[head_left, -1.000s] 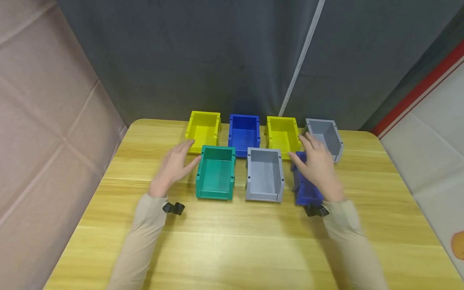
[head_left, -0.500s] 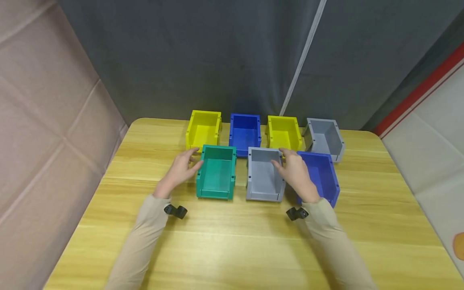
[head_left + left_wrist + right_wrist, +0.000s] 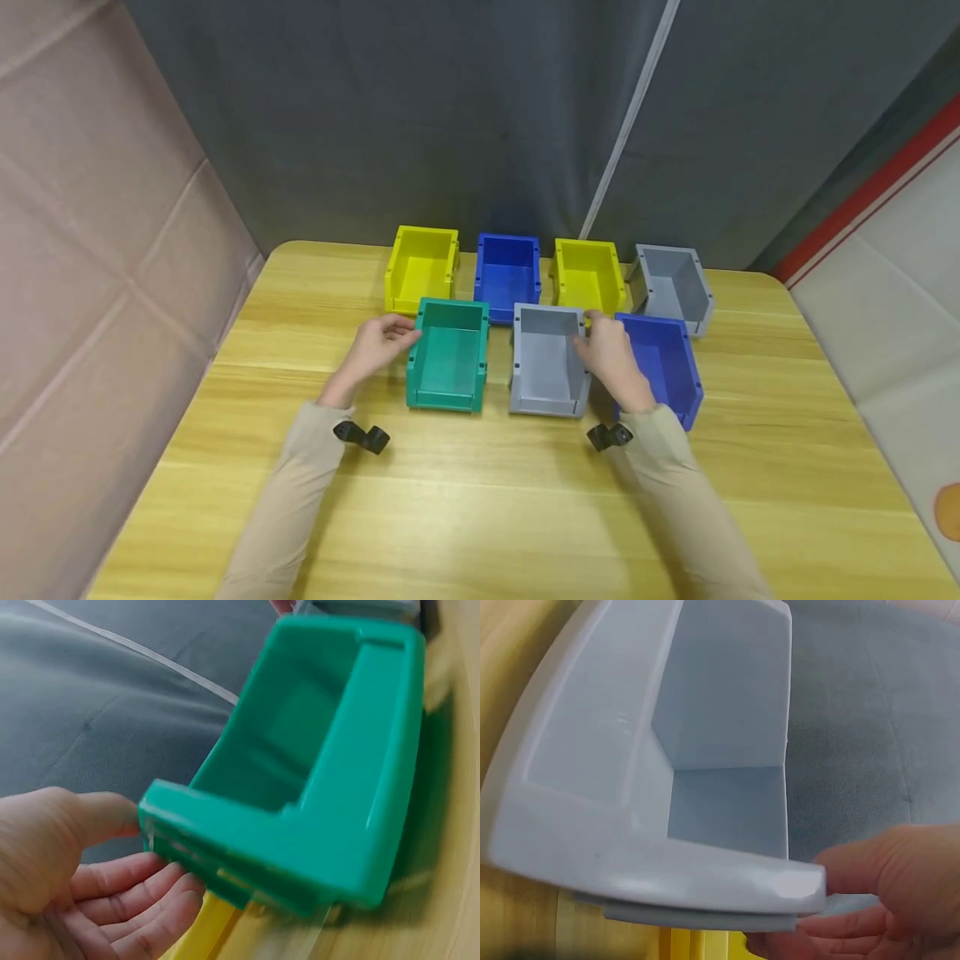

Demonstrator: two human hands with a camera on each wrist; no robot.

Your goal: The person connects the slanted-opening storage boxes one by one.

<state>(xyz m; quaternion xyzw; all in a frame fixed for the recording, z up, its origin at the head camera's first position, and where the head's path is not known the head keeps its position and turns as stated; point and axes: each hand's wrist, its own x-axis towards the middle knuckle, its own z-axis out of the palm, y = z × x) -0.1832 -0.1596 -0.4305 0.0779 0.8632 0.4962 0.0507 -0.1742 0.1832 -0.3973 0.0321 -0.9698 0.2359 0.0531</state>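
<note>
A green storage bin (image 3: 448,356) stands in the front row on the left of the head view. My left hand (image 3: 378,346) pinches its left side wall; in the left wrist view the thumb (image 3: 105,816) meets the rim and the fingers lie against the outer side. To the right is a grey storage bin (image 3: 550,362), whose right side wall my right hand (image 3: 611,354) pinches. The right wrist view shows that thumb (image 3: 851,864) at the rim, with the fingers below it partly hidden. Both bins look empty inside.
Behind them stand a yellow bin (image 3: 422,271), a blue bin (image 3: 507,279), a second yellow bin (image 3: 588,277) and another grey bin (image 3: 672,287). A second blue bin (image 3: 660,362) sits slightly turned beside my right hand. A dark curtain (image 3: 420,117) hangs behind the wooden table (image 3: 480,508).
My right hand has left the front blue bin, which swung rightward, and moved left onto the grey bin's wall. My left hand has closed in on the green bin's wall.
</note>
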